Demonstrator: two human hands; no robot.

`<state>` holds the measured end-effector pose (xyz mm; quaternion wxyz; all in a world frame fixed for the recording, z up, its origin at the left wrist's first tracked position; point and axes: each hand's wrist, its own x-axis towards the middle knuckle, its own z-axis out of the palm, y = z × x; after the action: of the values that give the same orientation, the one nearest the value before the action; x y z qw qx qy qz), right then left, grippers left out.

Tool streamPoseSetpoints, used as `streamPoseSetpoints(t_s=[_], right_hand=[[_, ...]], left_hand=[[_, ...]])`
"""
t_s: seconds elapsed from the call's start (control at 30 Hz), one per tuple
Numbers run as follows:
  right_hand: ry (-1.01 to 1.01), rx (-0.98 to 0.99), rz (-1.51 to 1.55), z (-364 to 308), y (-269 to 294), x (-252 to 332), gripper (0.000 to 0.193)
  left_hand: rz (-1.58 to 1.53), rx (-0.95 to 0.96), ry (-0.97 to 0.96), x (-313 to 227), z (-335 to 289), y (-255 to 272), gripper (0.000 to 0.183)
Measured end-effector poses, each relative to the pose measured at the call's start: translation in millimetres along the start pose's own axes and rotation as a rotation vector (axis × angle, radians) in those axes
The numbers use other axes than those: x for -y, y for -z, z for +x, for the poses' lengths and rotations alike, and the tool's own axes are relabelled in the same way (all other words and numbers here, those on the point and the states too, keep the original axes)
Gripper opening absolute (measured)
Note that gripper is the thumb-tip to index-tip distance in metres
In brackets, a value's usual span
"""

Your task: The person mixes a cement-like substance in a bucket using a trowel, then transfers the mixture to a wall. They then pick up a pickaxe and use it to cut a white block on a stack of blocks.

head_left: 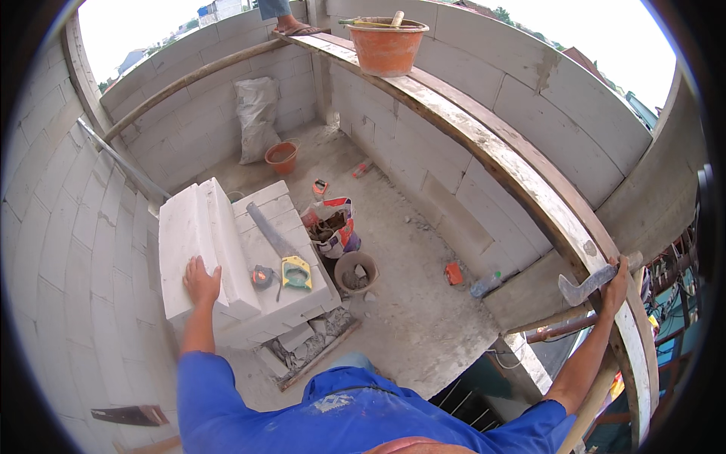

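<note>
My left hand point(202, 284) lies flat with fingers spread on a large white lightweight block point(180, 246), one of two placed side by side on a stack of blocks point(295, 318). A handsaw point(272, 231) with a yellow and green handle rests on the stack to the right of that hand, beside a tape measure point(262, 277). Far to the right, my right hand point(615, 291) is closed round a tool with a curved, hooked grey metal head point(582, 290), at the long raised plank point(522, 181). Its grip is partly hidden by the fingers.
An orange bucket point(386, 49) stands on the plank; at its far end is another person's foot point(293, 27). On the floor are a grey bucket point(355, 271), a printed sack point(330, 227), an orange bucket point(282, 157) and a plastic bottle point(485, 284). A floor opening point(469, 405) lies front right.
</note>
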<state>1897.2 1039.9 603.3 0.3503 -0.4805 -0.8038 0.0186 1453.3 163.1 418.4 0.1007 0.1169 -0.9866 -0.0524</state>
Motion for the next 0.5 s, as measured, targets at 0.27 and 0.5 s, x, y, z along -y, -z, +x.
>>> streamPoseSetpoints(t_s=[0.27,0.5], right_hand=[[0.266,-0.082,-0.039,7.6,-5.6,-23.4,0.036],[0.131,0.037,0.127,7.4,-3.3,-23.9,0.038]], left_hand=[[0.016,0.018,0.007,-5.1,0.7,1.2,0.073],[0.051,0.019,0.002,-1.8,3.2,-0.3,0.073]])
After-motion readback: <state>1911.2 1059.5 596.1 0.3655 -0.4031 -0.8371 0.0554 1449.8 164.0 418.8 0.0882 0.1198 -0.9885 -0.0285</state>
